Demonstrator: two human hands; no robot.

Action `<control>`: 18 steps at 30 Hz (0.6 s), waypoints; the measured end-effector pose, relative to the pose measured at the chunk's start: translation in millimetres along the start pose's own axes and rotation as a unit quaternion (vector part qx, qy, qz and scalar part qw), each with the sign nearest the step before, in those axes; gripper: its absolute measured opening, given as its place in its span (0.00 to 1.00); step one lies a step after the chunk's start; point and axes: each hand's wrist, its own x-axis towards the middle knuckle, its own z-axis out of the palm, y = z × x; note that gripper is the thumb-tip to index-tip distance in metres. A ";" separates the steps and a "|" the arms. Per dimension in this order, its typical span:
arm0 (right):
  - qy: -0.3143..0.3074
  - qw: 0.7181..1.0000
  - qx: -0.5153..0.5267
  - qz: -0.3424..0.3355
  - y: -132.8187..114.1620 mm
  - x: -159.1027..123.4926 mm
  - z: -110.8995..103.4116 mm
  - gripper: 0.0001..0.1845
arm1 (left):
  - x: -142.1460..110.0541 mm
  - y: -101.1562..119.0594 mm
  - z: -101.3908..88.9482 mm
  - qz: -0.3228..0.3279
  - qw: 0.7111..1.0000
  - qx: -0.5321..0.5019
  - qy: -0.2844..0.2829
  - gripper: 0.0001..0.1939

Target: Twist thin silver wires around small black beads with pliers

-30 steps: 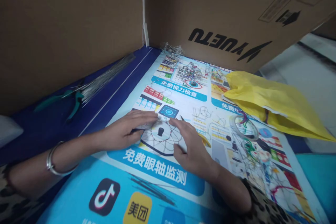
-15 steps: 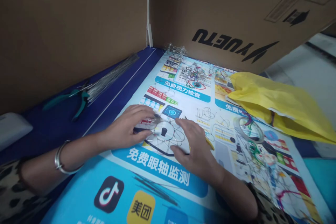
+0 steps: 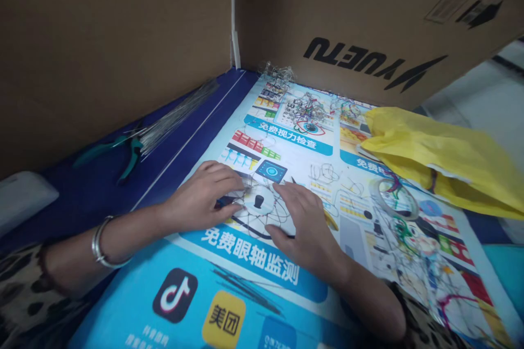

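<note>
A flower-like piece of thin wire loops [image 3: 266, 208] lies flat on the printed poster sheet [image 3: 245, 262], between my two hands. My left hand [image 3: 210, 196] is at its left edge, with curved fingers and the thumb apart and their tips by the loops. On the other side, my right hand [image 3: 305, 223] has its thumb and fingers spread around the right edge. Whether the fingertips press on the wire is too fine to make out. Part of a yellow-handled tool [image 3: 331, 221] shows behind my right hand.
Green-handled pliers [image 3: 133, 158] and a bundle of straight wires [image 3: 176, 117] lie at left. Tangled wire [image 3: 309, 109] is at the back. Right of my hands are a tape roll [image 3: 395, 199] and a yellow bag [image 3: 442, 158]. Cardboard walls [image 3: 347, 16] stand behind.
The view has shifted slightly, so the surroundings sit a little further right. Both hands keep nearly the same pose around the wire piece.
</note>
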 end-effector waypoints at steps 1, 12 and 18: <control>-0.005 1.000 -0.001 -0.001 0.1 0.4 -0.2 0.33 | 0.2 0.1 0.6 -0.003 1.000 0.000 -0.010 0.14; -0.052 0.997 0.042 0.034 7.3 2.6 -5.1 0.45 | 2.9 1.6 1.0 0.007 0.994 -0.004 -0.106 0.28; -0.050 0.997 0.047 0.027 8.3 4.6 -6.8 0.46 | 12.4 -0.1 1.4 0.026 0.993 -0.023 -0.110 0.30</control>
